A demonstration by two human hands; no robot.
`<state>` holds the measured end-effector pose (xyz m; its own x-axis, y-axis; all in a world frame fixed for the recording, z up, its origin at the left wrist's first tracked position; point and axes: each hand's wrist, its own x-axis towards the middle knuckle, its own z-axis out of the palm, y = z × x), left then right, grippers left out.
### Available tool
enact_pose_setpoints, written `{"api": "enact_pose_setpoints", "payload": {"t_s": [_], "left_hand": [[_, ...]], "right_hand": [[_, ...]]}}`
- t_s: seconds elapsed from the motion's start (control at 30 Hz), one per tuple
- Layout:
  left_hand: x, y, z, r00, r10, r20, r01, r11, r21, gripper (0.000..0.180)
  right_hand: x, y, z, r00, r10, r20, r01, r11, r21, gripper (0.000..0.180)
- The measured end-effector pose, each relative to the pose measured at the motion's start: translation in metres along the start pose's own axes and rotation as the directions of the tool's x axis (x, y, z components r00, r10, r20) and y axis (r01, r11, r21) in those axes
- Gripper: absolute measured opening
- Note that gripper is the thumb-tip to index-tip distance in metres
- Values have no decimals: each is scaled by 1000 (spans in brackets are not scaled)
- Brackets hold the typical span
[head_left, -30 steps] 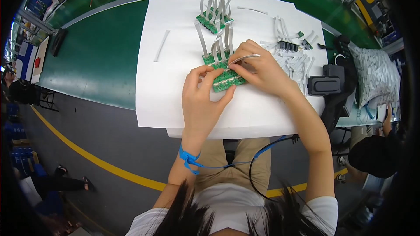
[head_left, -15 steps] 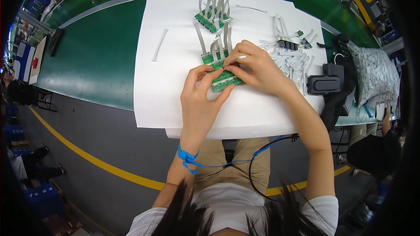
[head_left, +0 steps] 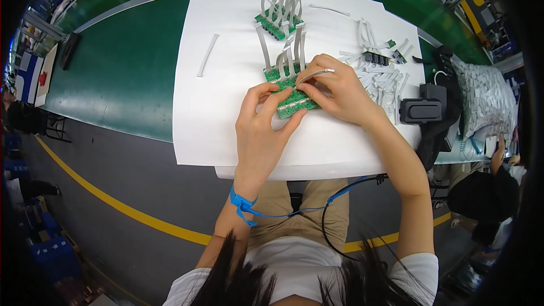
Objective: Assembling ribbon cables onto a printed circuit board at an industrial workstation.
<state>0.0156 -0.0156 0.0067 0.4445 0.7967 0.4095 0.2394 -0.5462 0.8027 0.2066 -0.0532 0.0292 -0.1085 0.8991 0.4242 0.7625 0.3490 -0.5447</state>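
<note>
A green circuit board panel point(head_left: 297, 105) lies on white paper in front of me, with several flat pale ribbon cables point(head_left: 263, 48) standing up from its far part. My left hand point(head_left: 256, 124) steadies the panel, thumb at its near edge and fingertips on its middle. Between the thumb and fingers of my right hand point(head_left: 344, 88) is a short ribbon cable point(head_left: 321, 72). One end of it meets the board beside my left index fingertip; the other points right, over my knuckles. The contact point itself is hidden by the fingertips.
Another green board point(head_left: 278, 29) with upright cables stands beyond. Loose cables lie at left point(head_left: 208, 55) and far back point(head_left: 330, 9). A cable pile point(head_left: 381, 82), a black device point(head_left: 420, 110) and a bag of cables point(head_left: 485, 99) are at right. A blue wrist strap point(head_left: 242, 205) circles my left wrist.
The cable's free end in my right hand has swung slightly right and up. Both hands stay at the same spot on the board; the whole view has shifted a little.
</note>
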Motion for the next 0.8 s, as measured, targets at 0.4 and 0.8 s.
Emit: {"api": "enact_pose_setpoints", "payload": {"t_s": [0.4, 0.8], "left_hand": [[0, 0, 0, 1000, 4, -1, -4, 1000, 2, 40], [0, -4, 1, 998, 55, -18, -55, 998, 11, 38]], "right_hand": [[2, 4, 1, 994, -99, -39, 98, 995, -28, 11], [-1, 4, 5, 987, -142, -71, 126, 975, -185, 14]]}}
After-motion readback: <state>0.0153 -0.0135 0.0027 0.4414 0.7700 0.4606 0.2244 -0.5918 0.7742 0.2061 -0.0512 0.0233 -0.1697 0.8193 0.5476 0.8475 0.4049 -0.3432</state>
